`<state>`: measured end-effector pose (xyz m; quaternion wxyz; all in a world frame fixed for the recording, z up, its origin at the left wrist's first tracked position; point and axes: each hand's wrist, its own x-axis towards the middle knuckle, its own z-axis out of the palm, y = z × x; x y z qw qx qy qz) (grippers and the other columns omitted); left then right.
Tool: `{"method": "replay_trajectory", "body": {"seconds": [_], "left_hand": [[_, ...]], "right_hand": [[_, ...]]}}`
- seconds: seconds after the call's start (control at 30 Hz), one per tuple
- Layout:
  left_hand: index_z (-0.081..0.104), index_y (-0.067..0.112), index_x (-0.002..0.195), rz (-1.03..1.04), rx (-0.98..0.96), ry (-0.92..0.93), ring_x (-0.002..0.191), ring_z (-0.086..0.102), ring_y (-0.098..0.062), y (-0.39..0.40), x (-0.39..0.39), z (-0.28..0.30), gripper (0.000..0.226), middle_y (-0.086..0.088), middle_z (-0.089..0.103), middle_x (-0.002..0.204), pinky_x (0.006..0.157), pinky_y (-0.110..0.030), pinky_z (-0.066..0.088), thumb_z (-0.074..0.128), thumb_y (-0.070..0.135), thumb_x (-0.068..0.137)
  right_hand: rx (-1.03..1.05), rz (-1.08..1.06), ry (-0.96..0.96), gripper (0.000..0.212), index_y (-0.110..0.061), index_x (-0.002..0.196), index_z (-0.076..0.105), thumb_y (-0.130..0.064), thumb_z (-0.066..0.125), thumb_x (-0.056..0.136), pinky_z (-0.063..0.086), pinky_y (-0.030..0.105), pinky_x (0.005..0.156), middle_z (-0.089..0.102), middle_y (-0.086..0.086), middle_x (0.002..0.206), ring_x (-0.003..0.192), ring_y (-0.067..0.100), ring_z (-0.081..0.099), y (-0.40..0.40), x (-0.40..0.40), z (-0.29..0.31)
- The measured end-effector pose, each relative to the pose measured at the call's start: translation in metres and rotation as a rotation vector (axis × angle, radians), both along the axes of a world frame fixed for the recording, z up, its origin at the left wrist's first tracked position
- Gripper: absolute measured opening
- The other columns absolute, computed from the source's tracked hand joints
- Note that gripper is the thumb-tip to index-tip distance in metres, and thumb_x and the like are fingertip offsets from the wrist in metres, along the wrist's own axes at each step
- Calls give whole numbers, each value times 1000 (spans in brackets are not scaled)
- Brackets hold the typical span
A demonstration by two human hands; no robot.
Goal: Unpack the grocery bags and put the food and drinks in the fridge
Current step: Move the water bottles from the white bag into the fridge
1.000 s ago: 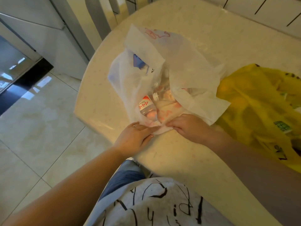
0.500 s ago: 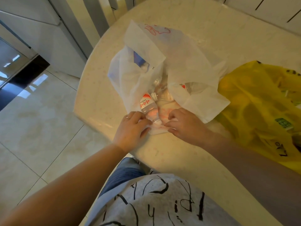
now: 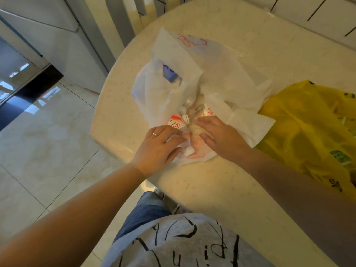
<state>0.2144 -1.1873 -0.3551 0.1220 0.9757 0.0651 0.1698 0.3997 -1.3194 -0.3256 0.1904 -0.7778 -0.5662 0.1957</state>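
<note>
While both hands work at the mouth of the white plastic bag (image 3: 202,74) on the round surface (image 3: 221,189), left hand (image 3: 157,149) closes loosely on a clear bottle (image 3: 180,125) with red-white label; right hand (image 3: 219,136) lies flat, fingers spread, on the film, gripping nothing. Best: pin bag with right, slide bottle out by its body. Yellow bag (image 3: 308,132) beside, untouched.

Both hands — left hand (image 3: 157,146), right hand (image 3: 219,136) — rest on bottles (image 3: 187,120) at the white bag (image 3: 212,74) mouth.
</note>
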Motion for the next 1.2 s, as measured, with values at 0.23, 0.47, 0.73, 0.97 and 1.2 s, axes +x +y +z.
{"method": "replay_trajectory", "body": {"seconds": [0.23, 0.47, 0.73, 0.97, 1.2], "left_hand": [[58, 27, 123, -226, 165, 428, 120, 52, -23, 43, 47, 19, 37, 0, 57, 128, 99, -44, 38, 59, 40, 88], [40, 26, 138, -376, 301, 636, 130, 39, -25, 46, 63, 31, 54, 0, 42, 142, 109, -42, 19, 37, 43, 87], [45, 28, 133, -432, 240, 565, 127, 43, -21, 54, 67, 44, 50, 6, 47, 137, 109, -43, 22, 56, 41, 86], [54, 30, 124, -66, -230, 213, 109, 54, -11, 65, 55, 92, 62, 15, 57, 118, 89, -8, 31, 68, 59, 70], [48, 39, 116, 301, -798, -16, 95, 54, 16, 69, 54, 94, 66, 28, 52, 109, 78, 1, 40, 83, 35, 60]], "right_hand": [[-191, 168, -324, 60, -15, 136, 46, -12, 67, 80, 25, 35, 105, 41, 13, 141, 130, 32, 37, 42, 39, 6], [-297, 205, -442, 65, -21, 141, 37, -17, 64, 82, 30, 32, 98, 40, 9, 140, 129, 28, 35, 51, 47, 2], [-245, 251, -426, 63, -27, 131, 48, -28, 72, 73, 43, 38, 86, 55, 2, 122, 109, 26, 52, 51, 63, 5], [-29, -18, -50, 73, -28, 133, 43, -23, 79, 70, 36, 21, 87, 47, -7, 129, 108, 6, 46, 46, 89, 53], [94, -171, 215, 82, -32, 133, 39, -22, 83, 64, 45, 40, 97, 51, -4, 127, 114, 14, 52, 35, 98, 66]]}}
